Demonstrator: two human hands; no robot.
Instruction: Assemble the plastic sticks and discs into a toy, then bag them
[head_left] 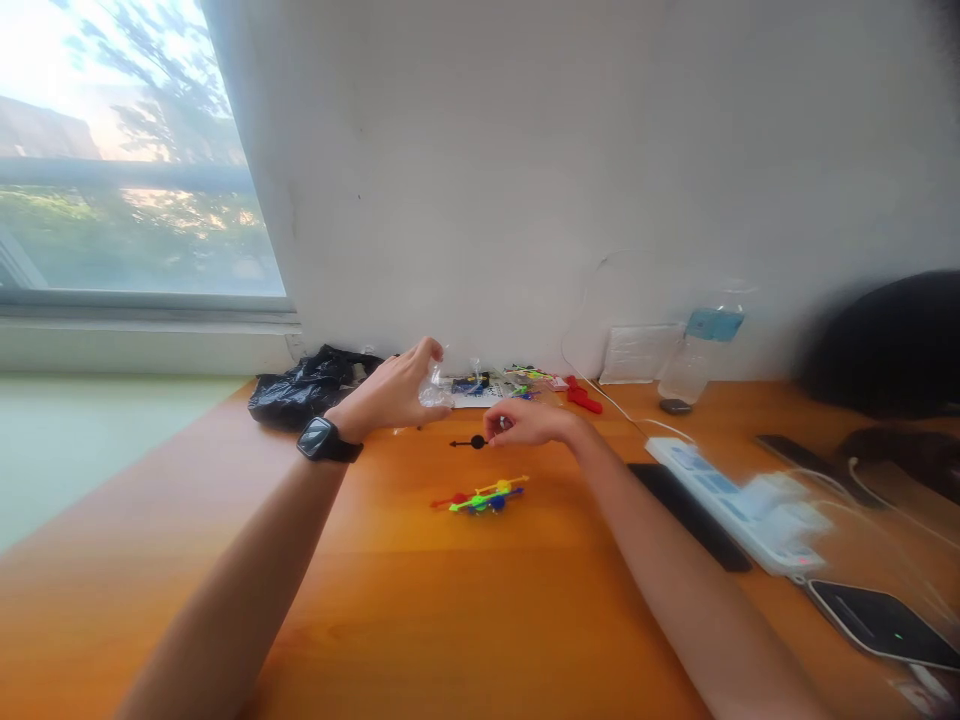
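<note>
My left hand [397, 392], with a black watch on the wrist, is closed around a small clear plastic bag [435, 390] held just above the orange table [420, 600]. My right hand [525, 423] is curled in a pinch beside a small black piece with a thin stem [472, 442] that lies on the table; whether the fingers touch it I cannot tell. In front of both hands lies a small assembly of bright plastic parts [482, 495], green, yellow, red and blue. More coloured parts and a printed sheet [487, 385] lie by the wall.
A black plastic bag [307, 388] lies at the back left. A red piece [583, 399], a water bottle [701, 355], a white power strip [739, 500] with cables, a dark flat bar [690, 515] and a phone [881, 622] are on the right. A window is at left.
</note>
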